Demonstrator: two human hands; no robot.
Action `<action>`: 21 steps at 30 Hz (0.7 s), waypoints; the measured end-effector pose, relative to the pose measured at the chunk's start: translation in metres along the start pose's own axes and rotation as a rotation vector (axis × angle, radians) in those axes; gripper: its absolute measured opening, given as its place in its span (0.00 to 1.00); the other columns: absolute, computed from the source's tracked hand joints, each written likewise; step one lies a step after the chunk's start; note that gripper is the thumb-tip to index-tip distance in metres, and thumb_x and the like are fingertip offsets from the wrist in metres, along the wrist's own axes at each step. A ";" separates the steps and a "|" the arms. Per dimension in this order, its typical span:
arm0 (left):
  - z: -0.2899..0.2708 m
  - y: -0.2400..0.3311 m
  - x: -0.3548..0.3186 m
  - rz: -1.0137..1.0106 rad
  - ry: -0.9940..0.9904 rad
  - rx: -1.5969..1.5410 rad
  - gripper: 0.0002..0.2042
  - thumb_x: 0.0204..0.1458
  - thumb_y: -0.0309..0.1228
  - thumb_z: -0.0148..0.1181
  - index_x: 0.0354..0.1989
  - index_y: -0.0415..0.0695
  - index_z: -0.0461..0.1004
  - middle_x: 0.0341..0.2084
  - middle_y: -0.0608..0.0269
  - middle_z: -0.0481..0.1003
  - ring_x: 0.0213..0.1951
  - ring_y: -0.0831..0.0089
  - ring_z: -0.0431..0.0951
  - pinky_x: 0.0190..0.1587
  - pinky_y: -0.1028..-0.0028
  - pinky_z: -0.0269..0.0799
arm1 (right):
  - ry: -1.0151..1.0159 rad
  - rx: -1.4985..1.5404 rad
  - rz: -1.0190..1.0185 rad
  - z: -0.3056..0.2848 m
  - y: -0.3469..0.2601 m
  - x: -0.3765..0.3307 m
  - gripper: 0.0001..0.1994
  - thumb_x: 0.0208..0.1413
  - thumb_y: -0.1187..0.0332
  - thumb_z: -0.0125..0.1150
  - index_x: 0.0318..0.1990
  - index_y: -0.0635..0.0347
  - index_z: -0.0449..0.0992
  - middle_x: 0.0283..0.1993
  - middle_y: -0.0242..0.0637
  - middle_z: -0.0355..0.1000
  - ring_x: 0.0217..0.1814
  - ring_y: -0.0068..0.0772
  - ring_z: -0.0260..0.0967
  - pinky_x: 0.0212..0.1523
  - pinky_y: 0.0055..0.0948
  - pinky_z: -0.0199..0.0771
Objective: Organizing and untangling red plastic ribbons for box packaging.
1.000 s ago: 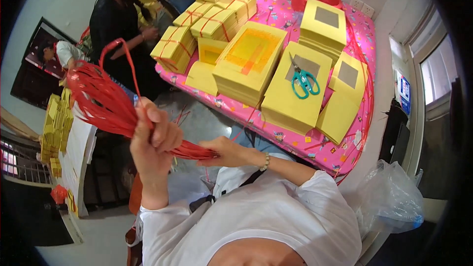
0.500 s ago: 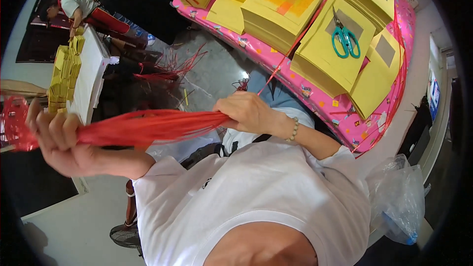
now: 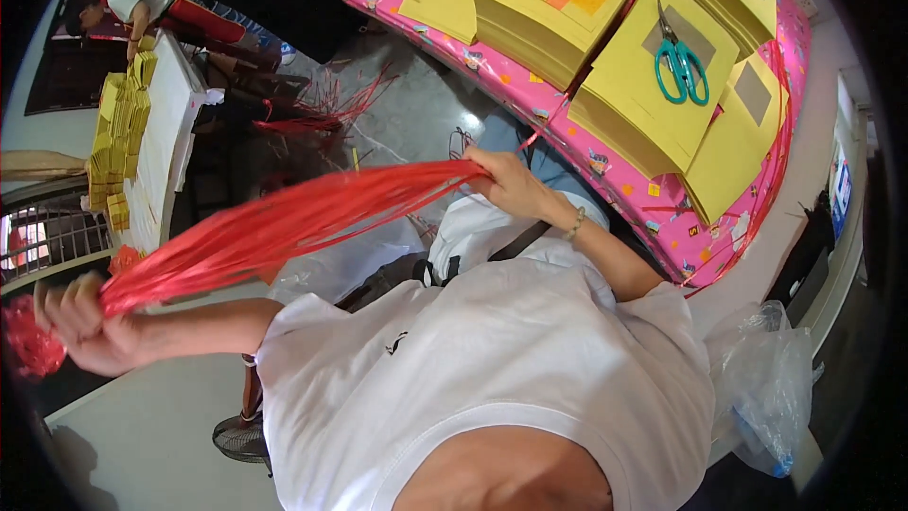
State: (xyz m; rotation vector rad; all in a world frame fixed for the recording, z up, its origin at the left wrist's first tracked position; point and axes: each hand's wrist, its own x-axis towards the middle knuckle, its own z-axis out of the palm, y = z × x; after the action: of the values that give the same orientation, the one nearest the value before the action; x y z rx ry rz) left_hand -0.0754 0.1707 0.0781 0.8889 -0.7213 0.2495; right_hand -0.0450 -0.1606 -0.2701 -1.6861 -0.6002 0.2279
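Observation:
A long bundle of red plastic strands [image 3: 293,218] stretches across in front of my chest. My left hand [image 3: 95,326], slightly blurred, is closed round its far-left part, and a bunched red end sticks out past the fist. At the other end my right hand [image 3: 511,185] grips the strands, fingers closed, close to the table's edge. One red strand runs from near this hand up to the table. Teal-handled scissors [image 3: 681,71] lie on a stack of yellow sheets [image 3: 653,85] to the right.
More yellow stacks [image 3: 539,47] sit on the table with a pink patterned cover [image 3: 596,161]. Loose red strands [image 3: 322,114] lie on the floor. At the far left a person [image 3: 142,0] stands by a white table [image 3: 156,170] with yellow bundles. A clear plastic bag [image 3: 766,388] hangs at right.
My left hand has moved lower and slightly left, my right hand up and right. The red bundle now slants more and looks more stretched out.

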 end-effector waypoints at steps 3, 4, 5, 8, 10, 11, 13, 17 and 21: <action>-0.056 -0.013 -0.025 -0.230 0.312 0.472 0.12 0.60 0.33 0.42 0.45 0.39 0.65 0.11 0.77 0.46 0.12 0.86 0.43 0.14 0.79 0.39 | 0.197 0.007 0.031 0.003 0.000 -0.002 0.06 0.49 0.74 0.51 0.35 0.62 0.65 0.22 0.48 0.65 0.25 0.48 0.66 0.25 0.37 0.62; -0.059 -0.039 -0.033 -0.252 0.769 0.792 0.10 0.58 0.35 0.47 0.41 0.42 0.68 0.12 0.77 0.48 0.12 0.86 0.45 0.15 0.80 0.40 | 0.187 -0.059 0.066 -0.004 -0.012 -0.002 0.06 0.48 0.74 0.51 0.34 0.62 0.64 0.19 0.49 0.64 0.24 0.50 0.66 0.24 0.39 0.61; -0.066 -0.061 -0.042 -0.375 0.698 1.047 0.09 0.56 0.36 0.51 0.39 0.44 0.70 0.13 0.77 0.53 0.13 0.87 0.49 0.16 0.83 0.43 | 0.189 -0.053 0.067 -0.008 -0.019 -0.003 0.06 0.48 0.74 0.51 0.34 0.62 0.64 0.19 0.49 0.64 0.24 0.50 0.66 0.24 0.39 0.61; -0.083 -0.123 -0.066 -0.964 0.488 1.342 0.10 0.53 0.40 0.55 0.38 0.48 0.71 0.15 0.77 0.60 0.16 0.89 0.55 0.16 0.84 0.46 | 0.176 -0.215 -0.024 -0.010 -0.032 -0.003 0.07 0.44 0.75 0.51 0.32 0.62 0.63 0.19 0.49 0.64 0.23 0.50 0.67 0.23 0.41 0.62; -0.128 -0.159 -0.111 -0.840 -0.027 1.401 0.14 0.50 0.36 0.58 0.41 0.42 0.68 0.23 0.71 0.69 0.19 0.82 0.65 0.20 0.79 0.61 | 0.084 -0.329 -0.186 0.003 -0.051 0.003 0.08 0.39 0.76 0.52 0.30 0.61 0.62 0.19 0.48 0.66 0.23 0.50 0.68 0.21 0.43 0.64; -0.122 -0.177 -0.127 -1.035 -0.044 1.328 0.22 0.46 0.34 0.62 0.47 0.40 0.62 0.32 0.62 0.72 0.28 0.72 0.72 0.32 0.72 0.69 | 0.089 -0.324 -0.176 0.009 -0.054 0.004 0.08 0.39 0.76 0.52 0.30 0.61 0.62 0.19 0.48 0.66 0.23 0.50 0.68 0.21 0.43 0.64; -0.115 -0.203 -0.146 -1.213 -0.396 1.317 0.37 0.42 0.34 0.65 0.57 0.42 0.48 0.39 0.49 0.72 0.42 0.60 0.74 0.45 0.66 0.67 | -0.027 -0.335 -0.275 0.022 -0.061 0.007 0.09 0.37 0.75 0.54 0.28 0.61 0.62 0.18 0.46 0.66 0.22 0.50 0.68 0.20 0.43 0.65; -0.124 -0.237 -0.192 -1.149 -0.737 1.414 0.42 0.41 0.38 0.66 0.61 0.40 0.45 0.56 0.43 0.52 0.59 0.60 0.55 0.58 0.65 0.54 | -0.047 -0.397 -0.332 0.040 -0.055 0.013 0.11 0.37 0.74 0.58 0.28 0.62 0.61 0.18 0.40 0.64 0.20 0.46 0.67 0.18 0.40 0.64; -0.105 -0.257 -0.165 -0.807 -0.896 1.623 0.36 0.46 0.46 0.60 0.58 0.38 0.53 0.51 0.50 0.61 0.53 0.65 0.62 0.55 0.68 0.59 | -0.010 -0.402 -0.335 0.050 -0.053 0.016 0.11 0.36 0.74 0.58 0.27 0.62 0.61 0.18 0.40 0.64 0.20 0.45 0.67 0.18 0.40 0.64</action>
State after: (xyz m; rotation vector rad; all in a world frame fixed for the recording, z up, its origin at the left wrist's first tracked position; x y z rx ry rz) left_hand -0.0249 0.1083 -0.2349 2.8562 -0.8178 -0.4380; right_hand -0.0684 -0.1041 -0.2269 -1.9318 -0.9725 -0.1352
